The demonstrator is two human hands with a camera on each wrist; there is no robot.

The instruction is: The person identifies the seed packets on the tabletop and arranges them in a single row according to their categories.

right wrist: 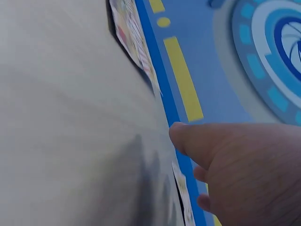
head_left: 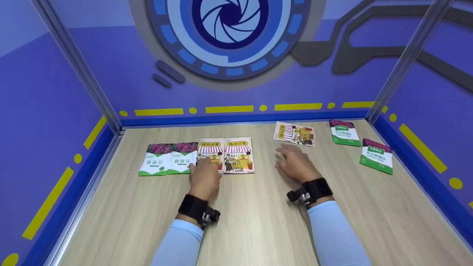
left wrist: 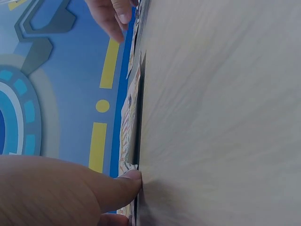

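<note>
My left hand [head_left: 205, 179] rests on a seed packet [head_left: 210, 146] with a striped-awning shop picture. In the left wrist view its thumb [left wrist: 120, 188] touches the packet's near edge. A matching shop-picture packet [head_left: 238, 155] lies alongside on the right, and two white-and-green packets with purple flowers, a left one [head_left: 153, 160] and a right one [head_left: 181, 159], continue the row leftward. My right hand [head_left: 295, 162] hovers low over the table, its fingers loosely bent and holding nothing. Just beyond its fingertips a third shop-picture packet [head_left: 295, 133] lies turned sideways.
Two green-and-white packets with dark red tops lie at the right, one farther back [head_left: 344, 133] and one nearer [head_left: 376, 156]. Blue printed panels [head_left: 236, 99] wall the wooden tabletop [head_left: 255, 221] at the back and both sides.
</note>
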